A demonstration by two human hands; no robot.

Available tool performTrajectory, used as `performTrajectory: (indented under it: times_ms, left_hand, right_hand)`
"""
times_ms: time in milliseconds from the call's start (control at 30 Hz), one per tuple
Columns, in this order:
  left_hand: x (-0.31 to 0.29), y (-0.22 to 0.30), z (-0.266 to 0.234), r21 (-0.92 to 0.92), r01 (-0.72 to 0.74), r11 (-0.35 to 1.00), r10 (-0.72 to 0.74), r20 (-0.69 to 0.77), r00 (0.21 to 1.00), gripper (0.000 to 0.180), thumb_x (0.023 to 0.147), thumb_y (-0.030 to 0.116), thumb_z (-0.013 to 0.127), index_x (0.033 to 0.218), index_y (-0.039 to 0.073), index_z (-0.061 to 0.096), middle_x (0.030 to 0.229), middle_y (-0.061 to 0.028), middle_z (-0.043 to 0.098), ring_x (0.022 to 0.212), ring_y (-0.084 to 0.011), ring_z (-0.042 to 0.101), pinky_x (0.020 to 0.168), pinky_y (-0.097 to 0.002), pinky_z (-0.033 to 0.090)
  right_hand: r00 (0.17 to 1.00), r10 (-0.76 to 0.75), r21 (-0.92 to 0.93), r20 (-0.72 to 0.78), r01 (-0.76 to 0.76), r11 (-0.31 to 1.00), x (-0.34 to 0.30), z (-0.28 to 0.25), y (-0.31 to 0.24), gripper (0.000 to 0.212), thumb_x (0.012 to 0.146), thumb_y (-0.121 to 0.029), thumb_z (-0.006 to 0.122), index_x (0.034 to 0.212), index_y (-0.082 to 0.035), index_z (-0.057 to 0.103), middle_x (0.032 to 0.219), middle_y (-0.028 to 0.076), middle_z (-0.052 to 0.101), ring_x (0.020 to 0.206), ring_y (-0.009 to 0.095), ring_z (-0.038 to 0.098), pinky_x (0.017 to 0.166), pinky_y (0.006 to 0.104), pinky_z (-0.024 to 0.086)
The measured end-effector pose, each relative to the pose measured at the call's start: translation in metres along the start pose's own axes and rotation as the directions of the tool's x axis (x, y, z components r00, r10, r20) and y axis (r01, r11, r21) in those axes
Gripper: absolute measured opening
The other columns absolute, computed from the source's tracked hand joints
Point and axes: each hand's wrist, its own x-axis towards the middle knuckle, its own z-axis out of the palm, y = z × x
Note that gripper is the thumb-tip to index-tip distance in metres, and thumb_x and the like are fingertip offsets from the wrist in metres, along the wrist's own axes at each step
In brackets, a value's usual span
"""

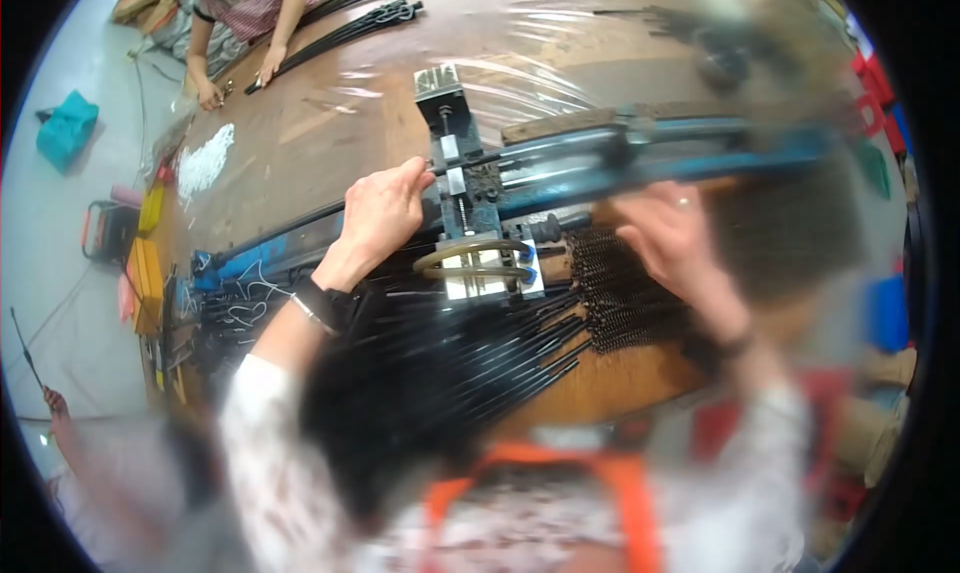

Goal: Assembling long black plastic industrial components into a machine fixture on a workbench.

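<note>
My left hand (385, 211) is closed, its fingertips pinching a thin black rod (490, 157) beside a metal clamping fixture (455, 178). The fixture has a threaded screw, a block at its far end and a looped, brownish tube (470, 258) at its near end. To the right, my right hand (672, 235) is smeared by motion, its fingers partly bent, over the near side of a blue rail (560, 188). What it holds, if anything, cannot be made out. Below it lies a bundle of black rods with coiled or ridged ends (620, 293).
Many black rods (520, 373) lie in front of me on the wooden table (590, 393). At the far left a co-worker's hands (270, 68) touch another rod bundle (350, 38), near a white heap (205, 163). Yellow bins (146, 283) stand at the left edge.
</note>
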Motion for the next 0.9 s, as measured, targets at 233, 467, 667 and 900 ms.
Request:
performTrajectory:
  times_ms: [233, 467, 667, 900]
  left_hand:
    - [-0.001, -0.003, 0.005, -0.027, 0.024, 0.999, -0.024, 0.018, 1.0, 0.021, 0.098, 0.025, 0.055, 0.087, 0.007, 0.054, 0.077, -0.0202, 0.065, 0.076, -0.0446, 0.063, 0.063, -0.0534, 0.048]
    - [-0.002, -0.012, 0.017, 0.023, -0.07, 0.997, 0.072, -0.101, 0.992, 0.015, 0.095, 0.016, 0.058, 0.085, 0.006, 0.053, 0.078, -0.0195, 0.063, 0.077, -0.0415, 0.063, 0.063, -0.0497, 0.048]
    - [0.0, -0.023, 0.011, 0.228, -0.254, 0.94, 0.282, -0.103, 0.954, 0.011, 0.093, 0.012, 0.059, 0.086, 0.007, 0.052, 0.078, -0.0159, 0.061, 0.074, -0.0351, 0.063, 0.061, -0.0429, 0.049]
    - [-0.01, -0.088, -0.026, 0.543, -0.256, 0.8, 0.418, -0.196, 0.887, 0.011, 0.088, 0.012, 0.062, 0.099, 0.012, 0.063, 0.089, -0.0081, 0.064, 0.088, -0.0278, 0.063, 0.078, -0.0423, 0.047]
  right_hand:
    - [0.991, 0.061, 0.164, 0.122, -0.081, 0.983, -0.002, 0.027, -0.004, 0.041, 0.085, -0.015, 0.072, 0.124, -0.007, 0.063, 0.094, 0.008, 0.066, 0.092, 0.028, 0.059, 0.081, 0.0414, 0.041]
    - [0.986, 0.086, 0.475, 0.146, -0.146, 0.868, 0.001, 0.05, -0.004, 0.021, 0.09, -0.006, 0.066, 0.11, -0.003, 0.062, 0.09, 0.017, 0.061, 0.081, 0.036, 0.062, 0.07, 0.0404, 0.05]
    - [0.892, 0.162, 0.319, 0.421, -0.313, 0.894, -0.009, 0.018, -0.005, 0.037, 0.079, -0.034, 0.078, 0.093, -0.003, 0.063, 0.082, 0.013, 0.058, 0.082, 0.035, 0.057, 0.072, 0.0439, 0.047]
    - [0.848, 0.015, 0.326, 0.529, -0.22, 0.919, -0.056, 0.012, -0.016, 0.026, 0.08, -0.026, 0.076, 0.08, -0.008, 0.058, 0.081, 0.01, 0.059, 0.082, 0.032, 0.059, 0.072, 0.0421, 0.048]
